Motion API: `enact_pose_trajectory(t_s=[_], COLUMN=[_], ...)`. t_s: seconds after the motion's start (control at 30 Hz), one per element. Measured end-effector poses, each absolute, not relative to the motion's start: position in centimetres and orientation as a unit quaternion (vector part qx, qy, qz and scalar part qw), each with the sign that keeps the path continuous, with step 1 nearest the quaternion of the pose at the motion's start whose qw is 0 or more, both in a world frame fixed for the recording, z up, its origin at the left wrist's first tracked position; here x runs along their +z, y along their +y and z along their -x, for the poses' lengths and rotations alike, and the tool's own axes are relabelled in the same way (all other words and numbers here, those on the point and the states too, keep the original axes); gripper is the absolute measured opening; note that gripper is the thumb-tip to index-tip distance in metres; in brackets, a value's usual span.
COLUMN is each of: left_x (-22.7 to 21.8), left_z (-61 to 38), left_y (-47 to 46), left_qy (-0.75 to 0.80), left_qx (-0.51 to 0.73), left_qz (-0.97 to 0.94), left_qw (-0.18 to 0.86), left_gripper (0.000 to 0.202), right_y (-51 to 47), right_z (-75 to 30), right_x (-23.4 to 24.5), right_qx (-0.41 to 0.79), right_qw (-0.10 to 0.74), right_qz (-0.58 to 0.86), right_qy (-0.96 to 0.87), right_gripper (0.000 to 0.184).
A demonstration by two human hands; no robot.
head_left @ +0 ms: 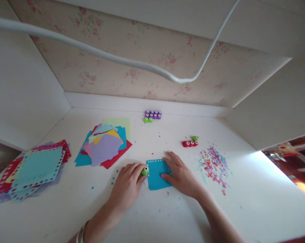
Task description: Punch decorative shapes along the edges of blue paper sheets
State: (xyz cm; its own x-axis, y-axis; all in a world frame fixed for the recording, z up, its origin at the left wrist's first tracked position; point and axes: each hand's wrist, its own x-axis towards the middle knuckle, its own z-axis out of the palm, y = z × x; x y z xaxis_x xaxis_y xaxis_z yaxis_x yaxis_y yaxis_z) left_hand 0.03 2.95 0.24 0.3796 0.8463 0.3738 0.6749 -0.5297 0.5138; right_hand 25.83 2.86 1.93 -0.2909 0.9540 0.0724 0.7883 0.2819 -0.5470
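A square of blue paper [156, 179] lies flat on the white table, with small punched holes along its top edge and down parts of both sides. My left hand [127, 182] grips a green craft punch [145, 170] with a white top, set at the paper's left edge. Across the right side of the sheet, my right hand [179, 173] rests with fingers spread, pressing the paper down. Small blue punched-out bits [92, 187] are scattered left of my left hand.
Stacked coloured paper [107, 148] lies left of centre, with hole-edged sheets [38, 167] farther left. Purple punches [154, 115] stand at the back. Red punches [190, 143] sit right, near a confetti heap [214, 165]. A white cable [112, 59] hangs across the top.
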Motion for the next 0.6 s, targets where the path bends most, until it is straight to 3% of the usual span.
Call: enact_pose_trajectory(t_s=[0.1, 0.2, 0.4, 0.6], left_x=[0.4, 0.4, 0.2, 0.5], left_z=[0.3, 0.6, 0.5, 0.5], left_y=[3.0, 3.0, 3.0, 3.0], left_qy=[0.465, 0.463, 0.449, 0.445], left_qx=[0.323, 0.332, 0.336, 0.317], left_qz=[-0.809, -0.802, -0.802, -0.810], left_qw=[0.158, 0.178, 0.204, 0.214], left_gripper=[0.020, 0.021, 0.021, 0.035], right_y=[2.2, 1.9, 1.7, 1.7], right_z=[-26.5, -26.3, -25.0, -23.8], right_x=[1.3, 1.3, 2.2, 1.6], right_qx=[0.232, 0.297, 0.555, 0.574], right_qw=[0.235, 0.301, 0.420, 0.434], right_qz=[0.565, 0.596, 0.574, 0.564], right_qy=[-0.756, -0.683, -0.432, -0.405], right_gripper=[0.036, 0.027, 0.067, 0.077])
